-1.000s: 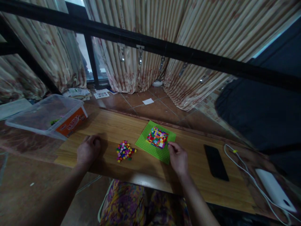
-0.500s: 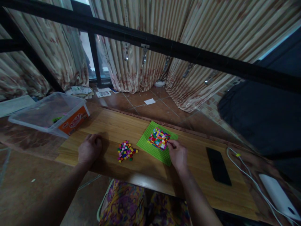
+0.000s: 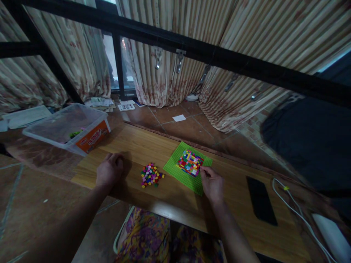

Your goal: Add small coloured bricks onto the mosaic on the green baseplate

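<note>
Green baseplate (image 3: 179, 169): flat on wooden table (image 3: 131, 146); block of small coloured bricks (image 3: 190, 162) pressed onto its middle.
Right hand (image 3: 212, 184): at the baseplate's right corner, forearm straight, fingers pinched together against the block's edge; whether a brick is pinched cannot be told.
Loose brick pile (image 3: 150, 175): just left of the baseplate.
Left hand (image 3: 109, 171): further left, loosely curled, knuckles up, resting on the table, holding nothing.
</note>
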Action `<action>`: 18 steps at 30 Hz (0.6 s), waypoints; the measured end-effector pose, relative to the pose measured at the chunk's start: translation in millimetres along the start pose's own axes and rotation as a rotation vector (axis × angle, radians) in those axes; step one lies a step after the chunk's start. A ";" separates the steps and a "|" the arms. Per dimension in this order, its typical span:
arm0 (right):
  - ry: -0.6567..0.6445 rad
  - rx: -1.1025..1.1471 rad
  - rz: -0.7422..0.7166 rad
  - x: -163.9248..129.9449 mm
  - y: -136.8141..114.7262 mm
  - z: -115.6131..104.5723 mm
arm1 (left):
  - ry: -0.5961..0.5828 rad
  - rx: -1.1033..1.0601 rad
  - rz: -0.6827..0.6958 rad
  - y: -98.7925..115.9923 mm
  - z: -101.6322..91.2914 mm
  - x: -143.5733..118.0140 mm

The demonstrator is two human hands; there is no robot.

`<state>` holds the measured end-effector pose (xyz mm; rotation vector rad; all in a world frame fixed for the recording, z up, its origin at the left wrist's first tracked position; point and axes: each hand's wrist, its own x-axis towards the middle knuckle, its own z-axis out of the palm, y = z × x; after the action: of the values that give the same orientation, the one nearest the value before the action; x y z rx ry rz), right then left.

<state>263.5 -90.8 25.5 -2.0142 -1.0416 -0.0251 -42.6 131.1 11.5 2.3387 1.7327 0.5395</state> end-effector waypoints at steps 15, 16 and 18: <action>-0.031 -0.046 -0.145 0.0 2.5 4.9 | -0.016 0.029 0.002 0.5 -0.7 -1.2; -0.031 -0.045 -0.154 -0.1 3.2 5.8 | -0.015 0.026 0.002 0.9 -1.3 -1.4; -0.031 -0.043 -0.168 -0.3 4.5 7.3 | -0.012 0.022 0.002 1.8 -2.5 -1.8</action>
<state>263.9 -87.3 17.6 -1.9662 -1.2371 -0.1056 -42.4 128.6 14.2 2.3535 1.7399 0.5087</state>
